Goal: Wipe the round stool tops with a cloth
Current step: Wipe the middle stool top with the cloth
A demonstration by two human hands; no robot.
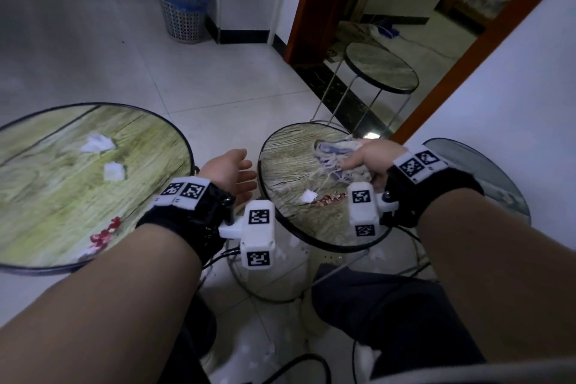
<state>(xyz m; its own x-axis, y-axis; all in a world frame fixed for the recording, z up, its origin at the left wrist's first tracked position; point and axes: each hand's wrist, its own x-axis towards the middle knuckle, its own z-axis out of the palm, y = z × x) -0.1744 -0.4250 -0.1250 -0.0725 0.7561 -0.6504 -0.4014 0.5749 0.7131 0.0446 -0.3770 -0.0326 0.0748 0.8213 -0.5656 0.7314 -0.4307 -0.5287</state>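
Observation:
A small round stool top [290, 174] with a wood-grain print stands in front of me. My right hand [369, 156] grips a frayed pale cloth [335, 153] lying on the top's far right part. A white scrap [308, 196] and a red flower print sit near its front. My left hand [232, 173] hovers with relaxed fingers just left of this stool's rim, holding nothing. A larger round top [62, 203] at the left carries two white paper scraps [96, 143].
A third stool [381, 70] stands further back by a leaning mirror with a brown frame [467, 50]. Another round top [486, 171] shows under my right wrist. A full waste basket [184, 6] stands by the far wall. White scraps and cables lie on the tiled floor [265, 349].

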